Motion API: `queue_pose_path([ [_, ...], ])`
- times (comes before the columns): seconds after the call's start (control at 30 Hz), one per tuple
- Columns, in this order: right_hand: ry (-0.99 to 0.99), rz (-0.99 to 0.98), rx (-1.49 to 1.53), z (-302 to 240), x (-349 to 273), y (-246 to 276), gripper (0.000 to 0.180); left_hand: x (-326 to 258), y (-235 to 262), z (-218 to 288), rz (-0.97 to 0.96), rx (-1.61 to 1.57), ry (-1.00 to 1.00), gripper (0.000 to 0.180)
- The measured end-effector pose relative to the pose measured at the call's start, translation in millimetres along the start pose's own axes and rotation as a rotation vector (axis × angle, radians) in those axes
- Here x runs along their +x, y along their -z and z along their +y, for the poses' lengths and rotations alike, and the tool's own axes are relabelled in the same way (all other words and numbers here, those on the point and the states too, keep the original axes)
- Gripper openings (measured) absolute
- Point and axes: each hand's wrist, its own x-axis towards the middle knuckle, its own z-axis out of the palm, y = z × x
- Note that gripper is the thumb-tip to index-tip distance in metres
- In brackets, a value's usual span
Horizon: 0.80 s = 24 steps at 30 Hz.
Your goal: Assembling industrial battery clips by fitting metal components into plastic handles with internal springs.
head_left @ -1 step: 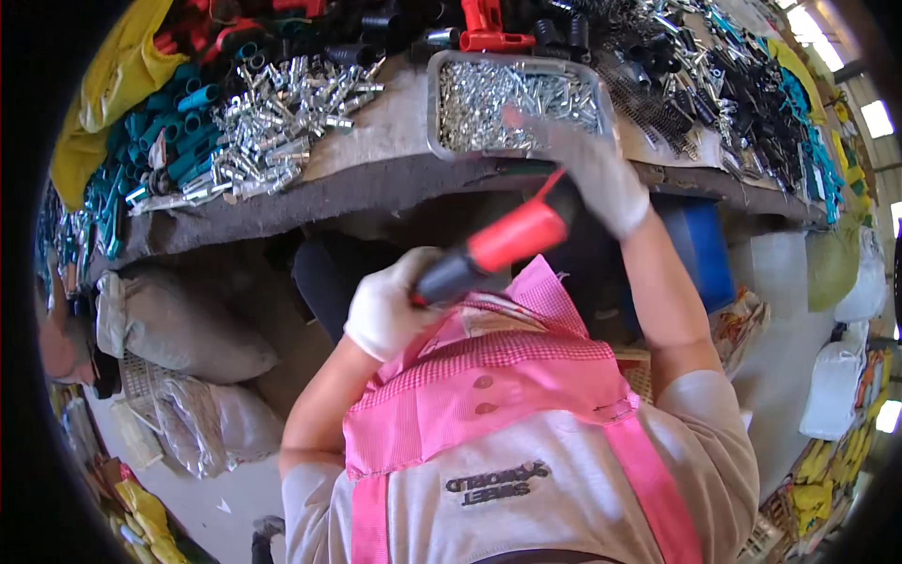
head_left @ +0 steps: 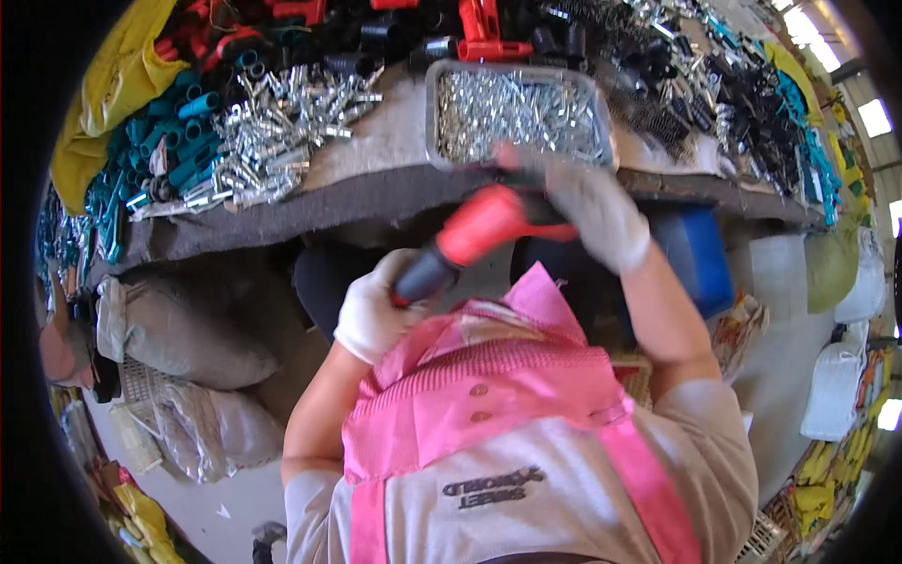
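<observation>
Near the clock-face centre, before the grey-edged beige surface (head_left: 385,132), a red-and-black elongated tool body (head_left: 474,228) is held. Long axis: seven-thirty to one-thirty, red end upward. Black end enclosed by the curled left hand (head_left: 374,318); right hand (head_left: 597,205) at two, half open, blurred, hold cannot be told. Seemingly mid-handling: not yet set down; small silvery metal fasteners (head_left: 512,113) are left in the clear rectangular plastic tray (head_left: 431,117), twelve-thirty.

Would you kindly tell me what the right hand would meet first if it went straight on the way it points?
Probably the clear tray of small silvery metal parts: the right hand, blurred, points forward and left toward its near edge, though the hand's height is unclear.
</observation>
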Motion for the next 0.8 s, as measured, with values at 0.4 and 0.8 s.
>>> queue_pose_path([
  [0.4, 0.395, 0.176, 0.291, -30, -14, -24, 0.036, 14, -25, 2, -0.061, 0.315, -0.098, 0.038],
  [0.8, 0.594, 0.553, -0.808, -33, 6, 7, 0.041, 24, -41, 3, -0.012, 0.334, 0.034, 0.039],
])
